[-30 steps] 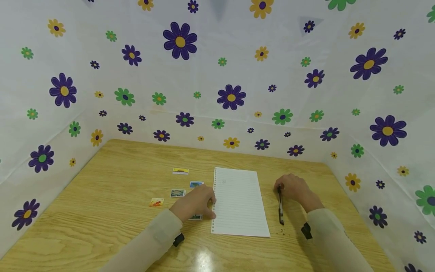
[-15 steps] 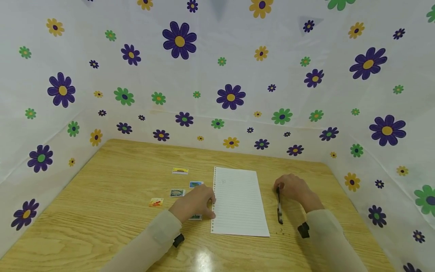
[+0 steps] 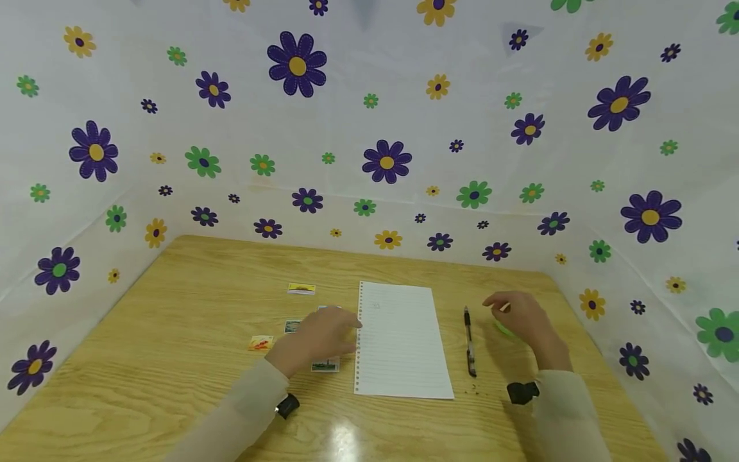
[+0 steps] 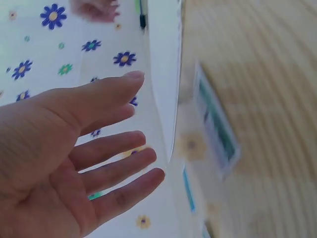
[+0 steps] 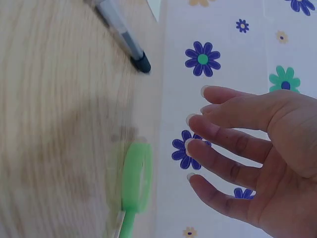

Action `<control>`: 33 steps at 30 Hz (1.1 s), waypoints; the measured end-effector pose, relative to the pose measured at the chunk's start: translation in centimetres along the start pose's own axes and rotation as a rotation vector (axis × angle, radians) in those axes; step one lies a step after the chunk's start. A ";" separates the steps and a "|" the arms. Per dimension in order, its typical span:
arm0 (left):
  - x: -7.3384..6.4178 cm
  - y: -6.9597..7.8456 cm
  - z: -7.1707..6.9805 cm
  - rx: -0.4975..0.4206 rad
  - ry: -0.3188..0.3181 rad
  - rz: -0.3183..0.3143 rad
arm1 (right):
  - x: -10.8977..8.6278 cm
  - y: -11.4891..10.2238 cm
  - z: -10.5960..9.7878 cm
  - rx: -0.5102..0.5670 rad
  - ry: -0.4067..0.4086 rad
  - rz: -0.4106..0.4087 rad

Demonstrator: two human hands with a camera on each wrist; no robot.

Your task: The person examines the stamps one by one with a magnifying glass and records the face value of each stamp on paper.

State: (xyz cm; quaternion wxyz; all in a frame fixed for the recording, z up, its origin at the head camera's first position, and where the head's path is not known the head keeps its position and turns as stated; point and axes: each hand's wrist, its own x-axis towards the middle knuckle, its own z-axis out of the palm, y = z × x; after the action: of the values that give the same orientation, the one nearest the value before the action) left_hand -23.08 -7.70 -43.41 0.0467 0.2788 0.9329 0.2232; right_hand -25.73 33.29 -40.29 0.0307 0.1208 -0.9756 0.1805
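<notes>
So the green ring thing (image 5: 131,181) is toward the right edge of the tabletop (image 3: 202,308), just under the right hand (image 3: 522,317) and its loose, empty fingers, pen (image 3: 469,343) lying left of them, lengthwise toward the far edge, left hand (image 3: 317,337) well off, fingers spread.

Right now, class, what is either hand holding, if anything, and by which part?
Nothing is held: the left hand and right hand are empty; the pen lies on the table.
</notes>
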 end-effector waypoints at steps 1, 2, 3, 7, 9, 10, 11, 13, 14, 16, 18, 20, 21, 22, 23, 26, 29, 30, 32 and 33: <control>-0.3 -0.3 -0.4 -0.004 0.018 0.002 | -0.2 0.2 0.0 0.003 0.000 0.011; -0.7 -0.6 -0.8 -0.011 0.033 -0.005 | -0.4 0.5 -0.1 0.006 -0.001 0.019; -1.1 -0.9 -1.2 -0.014 0.046 -0.017 | -0.6 0.7 -0.2 0.006 0.000 0.029; -2.8 -2.8 -2.6 -0.011 0.076 -0.040 | -1.3 1.5 -0.5 0.001 0.011 0.064; -3.6 -3.8 -3.3 -0.015 0.083 -0.048 | -1.6 1.7 -0.7 -0.003 0.018 0.072; -4.0 -4.4 -3.6 -0.015 0.085 -0.047 | -1.8 1.8 -0.8 -0.004 0.022 0.074; -4.4 -5.0 -3.9 -0.022 0.085 -0.049 | -2.0 2.0 -0.9 -0.004 0.026 0.075; -5.1 -6.1 -4.7 -0.046 0.084 -0.063 | -2.3 2.3 -1.0 -0.006 0.029 0.075; -5.4 -6.7 -5.0 -0.064 0.082 -0.076 | -2.4 2.5 -1.0 -0.006 0.029 0.078; -5.8 -7.8 -5.6 -0.093 0.077 -0.092 | -2.7 3.1 -1.0 -0.011 0.028 0.087; -6.2 -8.8 -6.1 -0.111 0.072 -0.110 | -3.0 3.6 -1.0 -0.012 0.020 0.103; -6.5 -9.7 -6.3 -0.117 0.064 -0.127 | -3.2 4.1 -1.0 -0.011 0.006 0.119; -6.7 -10.1 -6.4 -0.118 0.057 -0.133 | -3.3 4.4 -1.1 -0.009 -0.003 0.129; -6.8 -10.4 -6.5 -0.125 0.051 -0.145 | -3.4 4.6 -1.1 -0.004 -0.012 0.143; -6.9 -10.7 -6.5 -0.133 0.044 -0.157 | -3.5 4.7 -1.2 0.001 -0.019 0.155; -7.2 -11.5 -6.5 -0.160 0.022 -0.194 | -3.7 5.4 -1.2 0.004 -0.040 0.186; -7.5 -12.0 -6.6 -0.189 0.005 -0.207 | -3.9 6.0 -1.1 0.001 -0.051 0.204; -7.6 -12.1 -6.7 -0.199 -0.003 -0.210 | -3.9 6.2 -1.1 0.000 -0.053 0.205; -7.7 -12.4 -6.7 -0.213 -0.018 -0.210 | -4.0 6.5 -1.0 0.001 -0.058 0.212; -7.7 -12.5 -6.7 -0.219 -0.025 -0.216 | -4.0 6.5 -1.0 0.001 -0.062 0.220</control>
State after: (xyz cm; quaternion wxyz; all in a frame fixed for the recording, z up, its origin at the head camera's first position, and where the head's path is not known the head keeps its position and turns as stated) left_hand -24.26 -23.81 -43.27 0.1122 0.1727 0.9269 0.3137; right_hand -23.41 40.44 -42.07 -0.0194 0.0186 -0.9834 0.1795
